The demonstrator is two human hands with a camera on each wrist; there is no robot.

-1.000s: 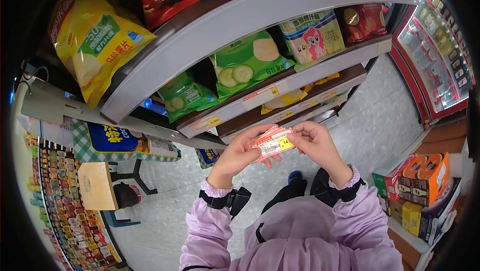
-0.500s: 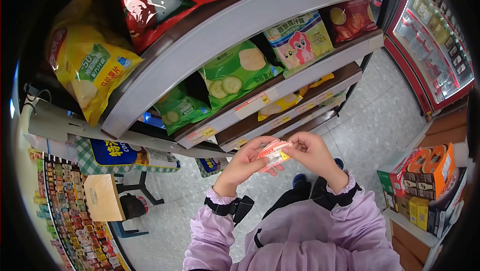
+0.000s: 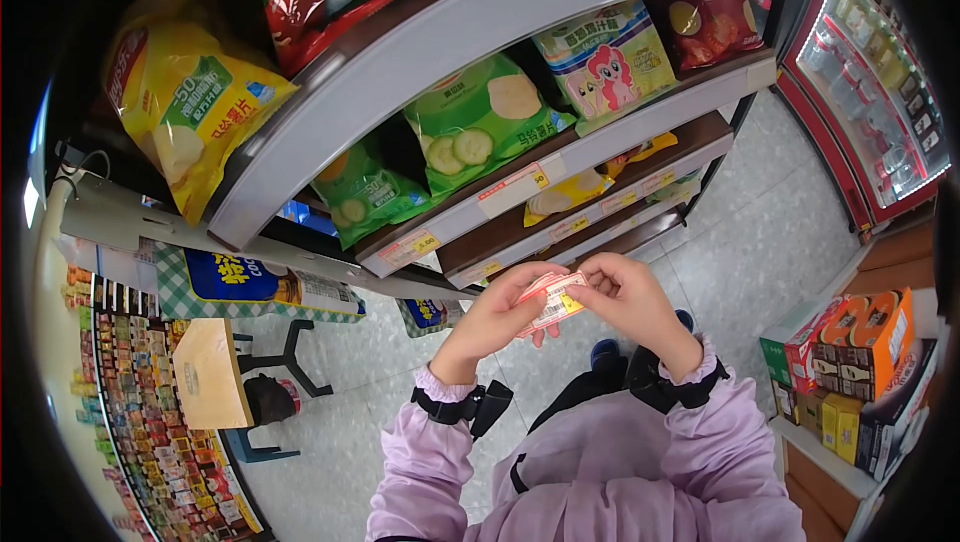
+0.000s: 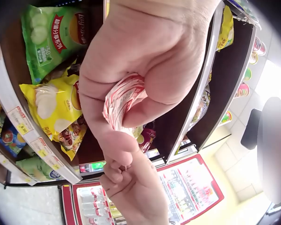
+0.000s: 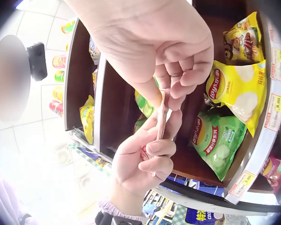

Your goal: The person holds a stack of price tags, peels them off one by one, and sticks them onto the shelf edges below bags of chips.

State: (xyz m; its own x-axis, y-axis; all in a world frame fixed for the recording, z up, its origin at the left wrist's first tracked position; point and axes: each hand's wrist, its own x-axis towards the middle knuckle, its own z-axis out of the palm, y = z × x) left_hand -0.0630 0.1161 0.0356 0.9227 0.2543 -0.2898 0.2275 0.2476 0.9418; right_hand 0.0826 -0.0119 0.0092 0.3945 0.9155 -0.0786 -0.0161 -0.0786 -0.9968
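We see a stack of price tags point(image 3: 556, 309) held between the fingers of both hands. The left hand point(image 3: 485, 324) is clamped round it, thumb over the near face and the other fingers curled behind; from the left wrist the red-and-white edges show tucked inside that grip. The right hand point(image 3: 636, 306) pinches the opposite end with its thumb and fingertips, and from the right wrist we see its other fingers loosely bent beside the stack. A barcode and a yellow patch face up, the patch just by the right thumb.

Beyond the fingers, a shelf point(image 3: 625, 142) carries a green chip bag point(image 3: 480, 127), a pony-printed bag point(image 3: 610, 72) and a red bag point(image 3: 712, 27). Nearer the fingertips, on a lower shelf, lies a yellow bag point(image 3: 565, 200). Well to the right of the fingers we find an orange box point(image 3: 862, 342); well to their left, a wooden-topped stool point(image 3: 208, 374).
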